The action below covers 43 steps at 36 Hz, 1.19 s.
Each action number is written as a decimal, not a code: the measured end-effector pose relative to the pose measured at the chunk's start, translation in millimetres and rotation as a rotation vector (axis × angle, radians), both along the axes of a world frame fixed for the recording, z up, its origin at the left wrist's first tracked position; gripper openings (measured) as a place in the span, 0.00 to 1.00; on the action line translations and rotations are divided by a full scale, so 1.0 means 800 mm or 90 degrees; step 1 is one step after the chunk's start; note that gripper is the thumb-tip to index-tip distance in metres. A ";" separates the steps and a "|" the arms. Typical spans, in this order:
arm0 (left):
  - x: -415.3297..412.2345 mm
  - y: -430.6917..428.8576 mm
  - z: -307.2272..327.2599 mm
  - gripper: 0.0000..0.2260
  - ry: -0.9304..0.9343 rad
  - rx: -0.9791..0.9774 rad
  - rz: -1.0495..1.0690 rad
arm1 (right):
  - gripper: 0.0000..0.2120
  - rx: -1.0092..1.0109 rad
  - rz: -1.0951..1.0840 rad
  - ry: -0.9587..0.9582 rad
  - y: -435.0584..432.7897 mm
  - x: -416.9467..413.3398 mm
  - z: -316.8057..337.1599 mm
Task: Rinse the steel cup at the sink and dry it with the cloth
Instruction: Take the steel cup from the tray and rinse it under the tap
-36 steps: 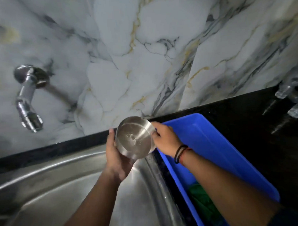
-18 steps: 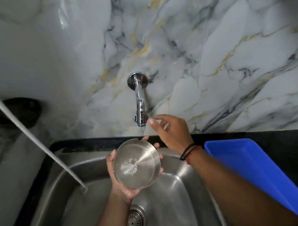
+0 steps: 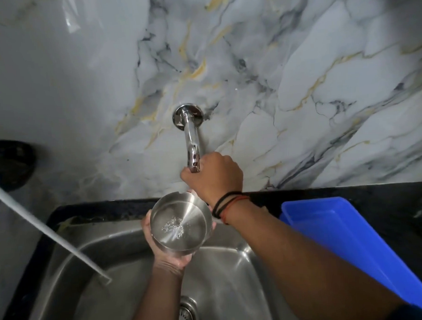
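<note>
Head view puts the steel cup (image 3: 180, 225) at centre, over the sink (image 3: 233, 274), mouth tilted toward you with droplets inside. Your left hand (image 3: 171, 251) cradles it from 6 o'clock, fingers wrapped round the base and wall. Your right hand (image 3: 213, 177) reaches to 12 o'clock of the cup, fingers curled closed on the tap (image 3: 192, 141) end, wrist threads (image 3: 227, 203) just beside the cup rim. At 3 o'clock sits a blue tub (image 3: 351, 231).
</note>
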<state>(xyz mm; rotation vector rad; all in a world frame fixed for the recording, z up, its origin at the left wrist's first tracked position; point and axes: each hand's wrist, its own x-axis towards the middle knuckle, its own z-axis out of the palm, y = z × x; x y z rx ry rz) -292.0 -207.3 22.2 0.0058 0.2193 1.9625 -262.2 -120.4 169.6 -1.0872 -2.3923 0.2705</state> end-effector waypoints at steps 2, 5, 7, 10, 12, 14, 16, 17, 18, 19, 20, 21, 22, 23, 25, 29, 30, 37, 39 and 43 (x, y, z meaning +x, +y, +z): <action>-0.004 0.002 -0.008 0.27 -0.015 -0.030 0.011 | 0.20 0.078 0.002 -0.028 -0.004 0.003 -0.003; -0.009 0.007 -0.018 0.30 -0.016 -0.006 -0.024 | 0.21 0.260 0.074 -0.027 0.001 0.017 -0.005; -0.012 0.010 -0.016 0.34 -0.009 0.044 -0.073 | 0.17 0.352 0.161 0.039 0.010 0.021 -0.008; -0.013 0.017 -0.016 0.34 0.022 0.093 -0.125 | 0.17 0.343 0.253 0.066 0.021 0.019 -0.008; -0.012 0.023 -0.017 0.33 0.000 0.120 -0.118 | 0.24 0.296 0.303 0.008 0.026 0.010 -0.005; -0.009 0.029 -0.020 0.33 -0.026 0.078 -0.091 | 0.25 0.287 0.345 -0.073 0.028 0.001 0.001; -0.005 0.034 -0.023 0.35 -0.018 0.064 -0.130 | 0.24 0.271 0.351 -0.127 0.031 -0.007 0.006; -0.004 0.033 -0.026 0.36 -0.008 0.054 -0.165 | 0.23 0.265 0.347 -0.134 0.031 -0.009 0.008; -0.004 0.031 -0.032 0.37 -0.003 0.032 -0.192 | 0.22 0.261 0.342 -0.134 0.032 -0.009 0.008; -0.004 0.028 -0.038 0.38 0.000 0.007 -0.215 | 0.21 0.255 0.339 -0.127 0.031 -0.010 0.007; -0.004 0.024 -0.045 0.39 0.001 -0.006 -0.239 | 0.21 0.245 0.338 -0.116 0.030 -0.010 0.006; -0.003 0.021 -0.050 0.40 0.002 -0.005 -0.256 | 0.20 0.230 0.337 -0.101 0.029 -0.010 0.004; -0.003 0.016 -0.052 0.40 0.002 -0.005 -0.264 | 0.20 0.211 0.338 -0.084 0.027 -0.012 0.003; -0.002 0.012 -0.051 0.40 0.002 -0.004 -0.269 | 0.19 0.193 0.338 -0.068 0.025 -0.013 0.002; -0.002 0.008 -0.044 0.40 0.011 0.027 -0.263 | 0.18 0.168 0.343 -0.045 0.024 -0.013 0.002; -0.005 0.010 -0.036 0.45 0.019 0.116 -0.186 | 0.19 0.175 0.365 -0.062 0.027 -0.010 0.005; -0.005 0.009 -0.031 0.45 0.023 0.115 -0.166 | 0.19 0.188 0.365 -0.074 0.028 -0.010 0.006; -0.001 0.014 -0.031 0.43 -0.130 -0.036 -0.071 | 0.19 0.207 0.340 -0.103 0.027 -0.007 0.006; 0.005 0.014 -0.039 0.40 -0.072 -0.071 -0.122 | 0.18 0.192 0.335 -0.087 0.024 -0.008 0.005; 0.009 0.010 -0.046 0.44 -0.005 -0.014 -0.239 | 0.16 0.178 0.318 -0.065 0.020 -0.010 0.002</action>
